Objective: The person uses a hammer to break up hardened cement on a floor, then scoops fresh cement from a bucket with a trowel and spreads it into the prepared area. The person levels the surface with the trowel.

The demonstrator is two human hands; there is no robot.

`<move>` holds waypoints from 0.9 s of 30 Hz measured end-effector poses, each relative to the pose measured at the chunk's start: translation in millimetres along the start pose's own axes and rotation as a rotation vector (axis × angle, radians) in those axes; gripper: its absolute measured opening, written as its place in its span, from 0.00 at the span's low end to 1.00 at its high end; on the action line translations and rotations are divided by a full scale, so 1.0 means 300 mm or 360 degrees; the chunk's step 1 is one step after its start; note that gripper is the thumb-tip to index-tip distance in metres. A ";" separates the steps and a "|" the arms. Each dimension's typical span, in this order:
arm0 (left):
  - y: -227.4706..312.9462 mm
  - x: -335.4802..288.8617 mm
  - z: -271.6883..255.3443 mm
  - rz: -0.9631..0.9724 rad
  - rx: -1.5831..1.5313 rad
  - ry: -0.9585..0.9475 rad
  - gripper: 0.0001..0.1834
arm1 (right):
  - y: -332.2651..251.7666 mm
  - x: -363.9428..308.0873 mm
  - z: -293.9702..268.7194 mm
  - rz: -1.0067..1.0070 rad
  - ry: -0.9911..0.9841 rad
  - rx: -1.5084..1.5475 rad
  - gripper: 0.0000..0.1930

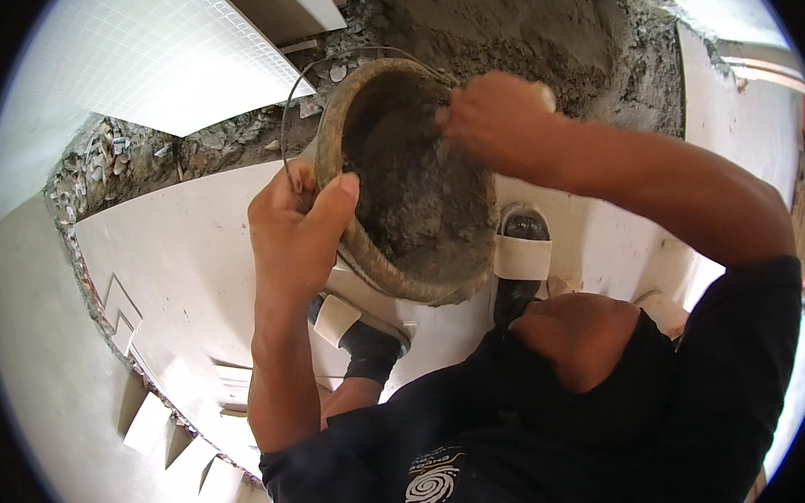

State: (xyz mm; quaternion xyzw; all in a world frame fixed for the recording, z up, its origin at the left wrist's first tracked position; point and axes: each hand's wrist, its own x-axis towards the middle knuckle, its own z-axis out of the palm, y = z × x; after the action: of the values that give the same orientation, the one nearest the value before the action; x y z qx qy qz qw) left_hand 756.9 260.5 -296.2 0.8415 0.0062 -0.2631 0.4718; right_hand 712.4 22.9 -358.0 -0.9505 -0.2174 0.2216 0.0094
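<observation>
A mortar-caked bucket [414, 290] is tilted in front of me, its mouth facing me. Wet grey mortar [418, 201] coats its inside and lies in it. My left hand [296, 221] is closed on the left rim, thumb over the edge. A thin wire bail [285, 135] arches from the bucket past that hand. At the upper right rim, my right hand [496, 124] is clenched around a tool whose pale rounded handle end [548, 97] sticks out. The tool's working end cannot be made out, and this hand is slightly blurred.
Beyond the bucket lies a bed of wet mortar [518, 27], with rubble [116, 175] to its left. A large white tile [174, 63] leans at the upper left. Pale tiles [183, 227] cover the floor around my sandalled feet [522, 245]. Tile pieces [147, 421] lie lower left.
</observation>
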 end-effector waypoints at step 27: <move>-0.085 0.056 -0.103 0.0122 -0.0332 0.0003 0.07 | -0.148 -0.385 0.308 0.0230 0.0346 0.2085 0.21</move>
State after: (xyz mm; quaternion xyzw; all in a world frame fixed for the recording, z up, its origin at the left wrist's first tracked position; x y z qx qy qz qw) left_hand 778.4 295.2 -311.0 0.7878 0.0018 -0.2420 0.5664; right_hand 561.5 7.7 -388.1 -0.7775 0.0285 0.2109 0.5918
